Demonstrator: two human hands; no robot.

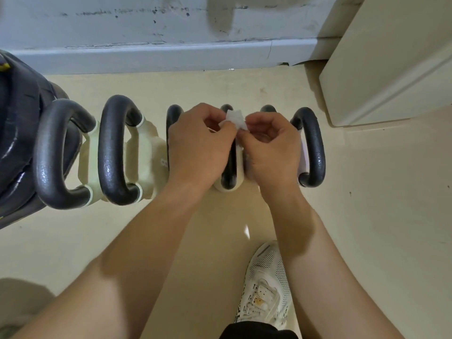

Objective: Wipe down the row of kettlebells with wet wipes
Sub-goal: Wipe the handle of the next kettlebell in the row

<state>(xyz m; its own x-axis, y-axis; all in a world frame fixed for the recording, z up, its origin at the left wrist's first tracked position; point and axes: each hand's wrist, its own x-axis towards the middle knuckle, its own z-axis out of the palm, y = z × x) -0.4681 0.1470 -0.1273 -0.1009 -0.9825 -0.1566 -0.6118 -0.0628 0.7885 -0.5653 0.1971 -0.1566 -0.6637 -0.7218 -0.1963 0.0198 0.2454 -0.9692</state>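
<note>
A row of pale kettlebells with black handles stands on the floor along the wall. The leftmost handle (pixel 49 152) and its neighbour (pixel 111 150) show in full. Both my hands hover over the middle of the row. My left hand (pixel 198 148) and my right hand (pixel 274 148) pinch a small folded white wet wipe (pixel 235 119) between their fingertips. Under them a middle kettlebell (pixel 230 177) is partly hidden. The rightmost handle (pixel 314 145) sticks out past my right hand.
A large dark weight (pixel 17 133) sits at the far left, close to the first handle. A grey wall with a skirting board (pixel 146 55) runs behind the row. A cream cabinet (pixel 391 59) stands at the right. My white shoe (pixel 264 285) rests on the beige floor.
</note>
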